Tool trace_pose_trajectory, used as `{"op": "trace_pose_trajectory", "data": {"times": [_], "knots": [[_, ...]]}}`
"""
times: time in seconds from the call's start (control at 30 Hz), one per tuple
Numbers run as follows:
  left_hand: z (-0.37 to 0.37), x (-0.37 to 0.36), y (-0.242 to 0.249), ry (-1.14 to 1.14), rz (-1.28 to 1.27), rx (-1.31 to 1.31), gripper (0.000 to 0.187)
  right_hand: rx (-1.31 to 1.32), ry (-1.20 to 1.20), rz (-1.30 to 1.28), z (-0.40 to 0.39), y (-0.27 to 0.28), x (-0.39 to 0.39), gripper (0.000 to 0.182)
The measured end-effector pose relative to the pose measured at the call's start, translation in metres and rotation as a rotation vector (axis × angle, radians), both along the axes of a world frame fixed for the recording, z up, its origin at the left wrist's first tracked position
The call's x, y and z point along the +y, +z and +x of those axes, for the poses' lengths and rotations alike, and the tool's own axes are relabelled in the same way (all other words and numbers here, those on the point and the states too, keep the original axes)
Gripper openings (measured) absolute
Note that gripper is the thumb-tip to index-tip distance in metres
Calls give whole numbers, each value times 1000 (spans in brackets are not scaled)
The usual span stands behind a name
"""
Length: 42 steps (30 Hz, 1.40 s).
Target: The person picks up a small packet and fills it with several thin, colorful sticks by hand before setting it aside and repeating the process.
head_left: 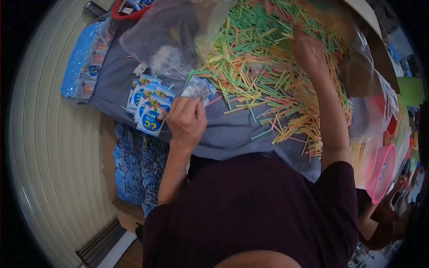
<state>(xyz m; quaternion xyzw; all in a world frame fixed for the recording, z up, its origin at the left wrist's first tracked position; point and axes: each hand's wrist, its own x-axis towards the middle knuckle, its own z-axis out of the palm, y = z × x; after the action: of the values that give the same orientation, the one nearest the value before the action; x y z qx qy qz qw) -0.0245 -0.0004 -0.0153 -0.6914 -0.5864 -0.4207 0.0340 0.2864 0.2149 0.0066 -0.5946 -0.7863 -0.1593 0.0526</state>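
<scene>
My left hand (185, 118) is closed on the edge of a small foil packet (199, 88) whose pale printed back faces up. Beside it on the grey cloth lies a fanned stack of blue and white printed packets (153, 111). Over the far part of a wide heap of thin, straw-like coloured sticks (250, 67) is my right hand (309, 51). Its fingers are bent together and point down into the green and orange sticks. What they pinch, if anything, is hidden.
A clear plastic bag (165, 40) lies behind the packets. At the left stands a blue bundle of packets (85, 62); below the table edge is a box of blue wrappers (129, 165). A pink basin (380, 174) and another person's arm (368, 221) are at the right.
</scene>
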Motion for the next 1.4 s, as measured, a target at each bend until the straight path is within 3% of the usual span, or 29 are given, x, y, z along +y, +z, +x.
{"op": "trace_pose_trajectory", "data": {"times": [0.07,0.13,0.33,0.47,0.9,1.13,1.33,1.4], "knots": [[-1,-3,2,-23,-19,-40,9,36,310,349,16,-7,-6,19],[2,-4,11,4,-167,-55,8,34,254,264,42,-32,-41,19],[-6,1,11,-7,-296,-47,9,105,125,77,83,-75,-112,20],[-7,3,7,-15,-255,74,9,168,70,25,95,-86,-137,21],[-10,2,1,-90,-239,60,14,397,-206,-50,142,-114,-257,22],[-19,6,-2,-51,-256,93,13,521,-258,-24,149,-106,-273,23],[-2,-3,1,-129,-187,-32,14,635,-261,-25,146,-105,-277,24],[-3,-5,2,-79,-231,234,18,674,-261,-23,144,-105,-279,25]]}}
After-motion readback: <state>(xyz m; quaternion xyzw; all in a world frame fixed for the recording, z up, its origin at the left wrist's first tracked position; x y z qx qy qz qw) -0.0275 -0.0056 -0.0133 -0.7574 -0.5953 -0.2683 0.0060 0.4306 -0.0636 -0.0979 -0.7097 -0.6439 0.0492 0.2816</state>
